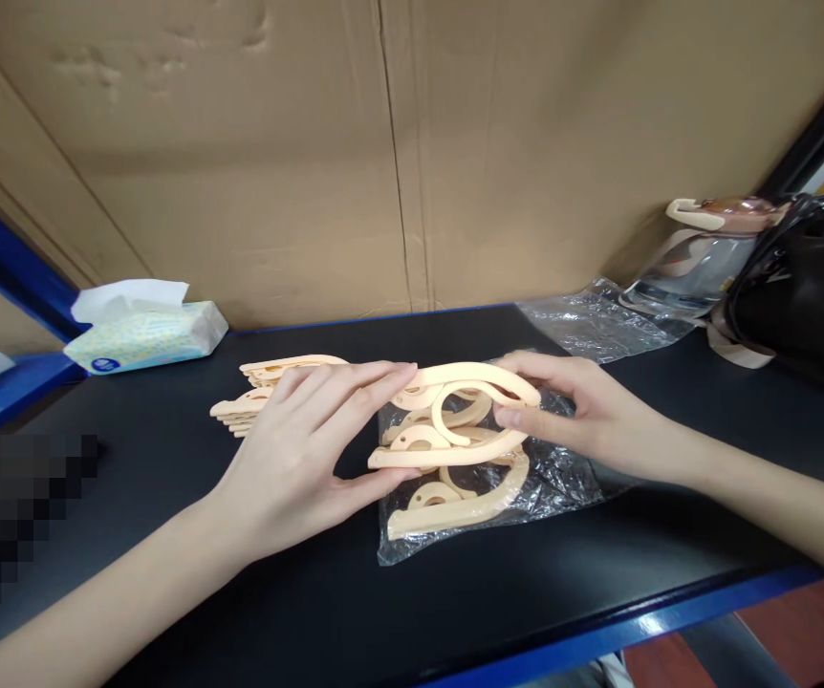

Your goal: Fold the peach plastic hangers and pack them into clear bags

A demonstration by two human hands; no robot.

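A cream-coloured folding clothes hanger, folded up with its curved hook tucked inside, is held between both hands. My left hand grips its left end, fingers over the far side and thumb at the near side. At the right end, my right hand pinches the curved part between thumb and fingers. Beneath lies a clear plastic bag with another folded hanger inside; how many it contains I cannot tell. A stack of folded hangers sits left of the bag, partly hidden behind my left hand.
A tissue pack stands at the back left of the black table. Another clear plastic bag lies at the back right, beside a water bottle and a black bag. Cardboard walls off the back.
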